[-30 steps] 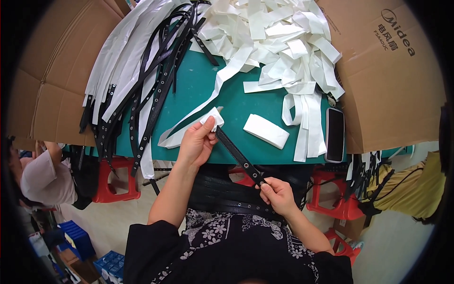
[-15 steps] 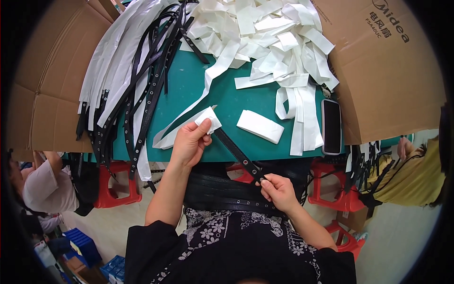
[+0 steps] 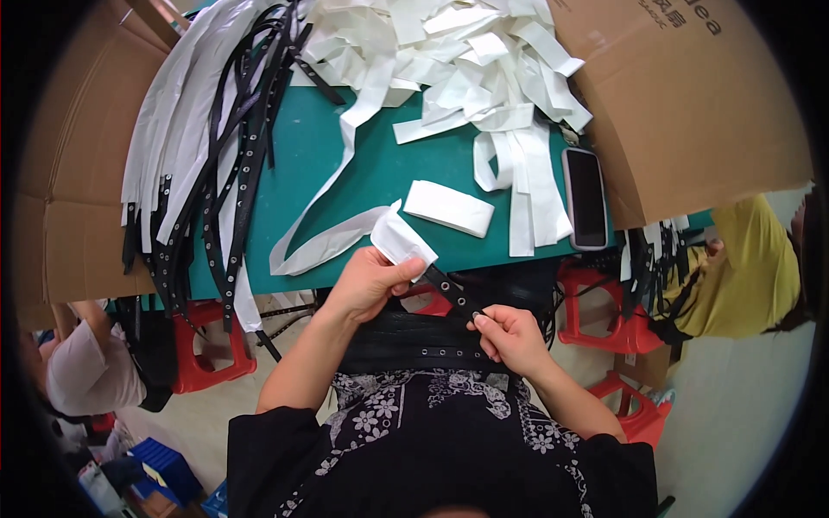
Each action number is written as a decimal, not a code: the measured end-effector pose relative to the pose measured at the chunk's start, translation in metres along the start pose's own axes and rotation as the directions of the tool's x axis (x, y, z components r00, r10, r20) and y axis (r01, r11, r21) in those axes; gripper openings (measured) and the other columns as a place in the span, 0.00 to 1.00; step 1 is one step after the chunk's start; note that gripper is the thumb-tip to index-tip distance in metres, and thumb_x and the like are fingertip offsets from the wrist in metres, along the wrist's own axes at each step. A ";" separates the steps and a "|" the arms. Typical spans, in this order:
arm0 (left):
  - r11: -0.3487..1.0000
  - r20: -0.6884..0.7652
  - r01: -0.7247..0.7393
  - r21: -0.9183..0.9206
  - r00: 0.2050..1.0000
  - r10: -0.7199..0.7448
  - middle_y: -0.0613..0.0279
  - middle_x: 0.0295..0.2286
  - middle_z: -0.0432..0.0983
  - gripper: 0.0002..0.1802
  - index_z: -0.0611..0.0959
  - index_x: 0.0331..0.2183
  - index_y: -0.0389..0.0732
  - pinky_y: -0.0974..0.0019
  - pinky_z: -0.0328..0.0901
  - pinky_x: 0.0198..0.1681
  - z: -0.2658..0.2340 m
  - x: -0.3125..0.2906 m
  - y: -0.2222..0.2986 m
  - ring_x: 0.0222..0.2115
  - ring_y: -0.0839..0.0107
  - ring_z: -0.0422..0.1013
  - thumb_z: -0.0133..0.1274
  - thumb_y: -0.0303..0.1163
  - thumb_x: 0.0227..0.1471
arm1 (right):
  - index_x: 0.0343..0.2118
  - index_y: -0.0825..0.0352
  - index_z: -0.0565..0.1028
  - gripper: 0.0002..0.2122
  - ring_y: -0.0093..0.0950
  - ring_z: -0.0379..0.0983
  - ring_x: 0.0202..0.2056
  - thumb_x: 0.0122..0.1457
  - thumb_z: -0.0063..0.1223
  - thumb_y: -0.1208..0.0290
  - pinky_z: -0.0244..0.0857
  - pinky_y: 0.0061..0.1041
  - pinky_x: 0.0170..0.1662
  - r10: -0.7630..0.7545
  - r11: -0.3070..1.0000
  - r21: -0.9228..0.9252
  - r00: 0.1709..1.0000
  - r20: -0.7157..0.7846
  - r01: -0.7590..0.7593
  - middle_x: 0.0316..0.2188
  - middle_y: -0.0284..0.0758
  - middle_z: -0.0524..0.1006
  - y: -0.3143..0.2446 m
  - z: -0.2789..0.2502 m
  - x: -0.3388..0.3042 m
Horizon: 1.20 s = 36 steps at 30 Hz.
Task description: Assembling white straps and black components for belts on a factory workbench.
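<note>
At the near edge of a green-topped bench point(image 3: 380, 164), my left hand point(image 3: 371, 281) pinches a flat white wrap point(image 3: 401, 240), thumb on top and fingers closed beneath. A black belt point(image 3: 452, 293) studded with eyelets emerges from under it; whether the wrap goes all the way around, I cannot tell. My right hand point(image 3: 511, 338) grips the belt's other end, thumb pressed against curled fingers, on my side of the near edge. A long white strip point(image 3: 324, 244) loops across the bench and meets the wrap.

A folded white bundle point(image 3: 449, 208) lies just beyond my hands, near the middle of the near edge, and a phone point(image 3: 586, 198) rests by the near right corner. White strips point(image 3: 471, 65) heap toward the far edge. More black belts point(image 3: 246, 168) and white lengths point(image 3: 168, 121) drape over the near left corner, beside a cardboard box point(image 3: 73, 173).
</note>
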<state>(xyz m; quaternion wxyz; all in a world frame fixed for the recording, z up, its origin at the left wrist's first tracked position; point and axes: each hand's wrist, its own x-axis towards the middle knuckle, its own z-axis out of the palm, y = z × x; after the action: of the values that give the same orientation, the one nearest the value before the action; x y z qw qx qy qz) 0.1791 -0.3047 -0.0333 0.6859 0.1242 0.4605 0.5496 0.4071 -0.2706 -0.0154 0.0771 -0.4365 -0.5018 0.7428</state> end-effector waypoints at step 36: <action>0.904 0.218 -0.262 0.338 0.956 0.196 0.65 0.38 0.67 0.40 0.64 0.47 0.43 0.74 0.64 0.29 0.046 -0.001 -0.014 0.31 0.76 0.67 0.64 0.29 0.29 | 0.27 0.70 0.77 0.05 0.10 0.59 0.18 0.49 0.55 0.74 0.50 0.11 0.20 -0.400 0.916 -0.194 0.812 -0.424 0.351 0.17 0.24 0.70 -0.029 -0.044 -0.007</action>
<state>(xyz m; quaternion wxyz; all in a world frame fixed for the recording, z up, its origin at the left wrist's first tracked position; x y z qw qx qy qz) 0.2230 -0.2954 -0.0171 0.6202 0.3508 0.4727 0.5185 0.4335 -0.2305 0.0067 0.3143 -0.4938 -0.5846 0.5618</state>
